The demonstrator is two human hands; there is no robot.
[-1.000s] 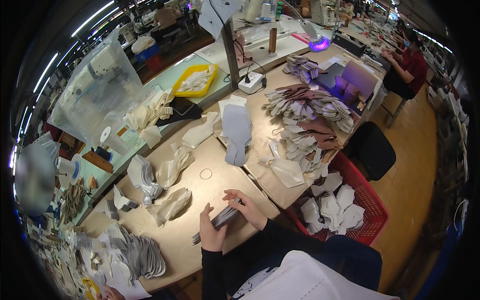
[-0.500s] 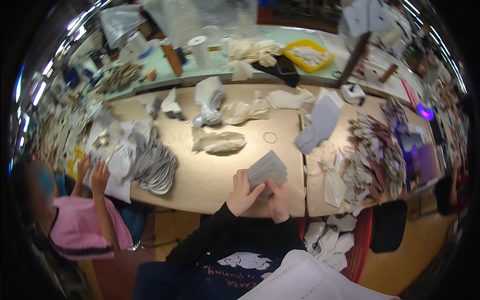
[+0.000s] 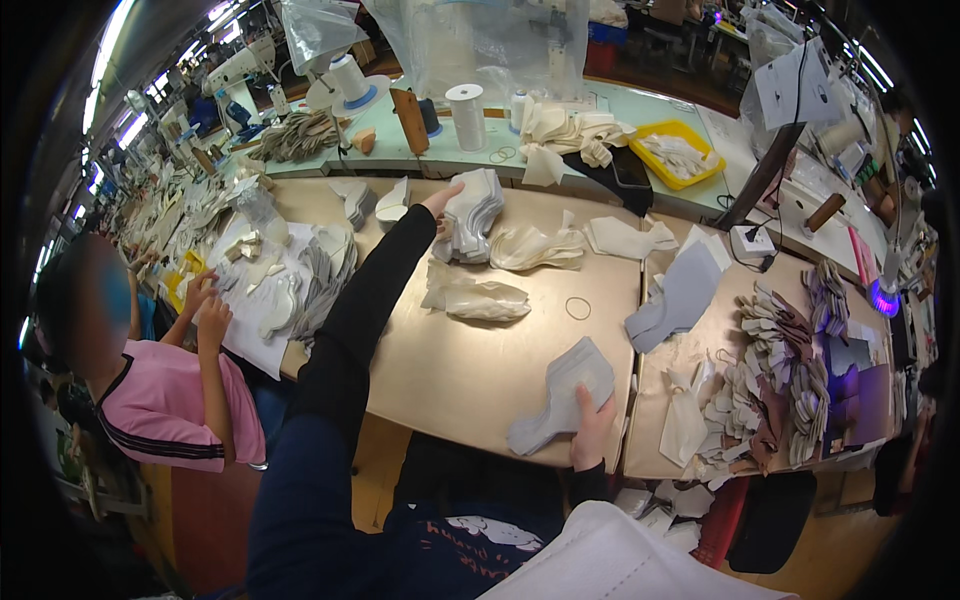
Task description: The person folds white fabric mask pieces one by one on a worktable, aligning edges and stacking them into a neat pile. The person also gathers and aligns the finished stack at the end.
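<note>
My right hand (image 3: 594, 426) grips a stack of thin grey cut pieces (image 3: 566, 388) near the table's front edge, thumb on top and the other fingers hidden beneath. Stretched far across the table, my left hand (image 3: 440, 208) closes on the left edge of another stack of pale grey cut pieces (image 3: 474, 212); some of its fingers are hidden by the stack. Cream bundles lie beside it, one to the right (image 3: 538, 246) and one nearer me (image 3: 476, 297). A rubber band (image 3: 577, 308) rests on the tabletop between the two hands.
A seated person in pink (image 3: 185, 405) handles pale pieces at the left. Grey sheets (image 3: 680, 290) and heaped glove-like pieces (image 3: 765, 380) cover the right table. Behind stand a thread cone (image 3: 466, 118), a yellow tray (image 3: 678, 155) and a dark upright post (image 3: 762, 178).
My left hand has let go of the grey stack and reached forward to the far stack. My right hand keeps its stack, now lower and further right. The head view has shifted.
</note>
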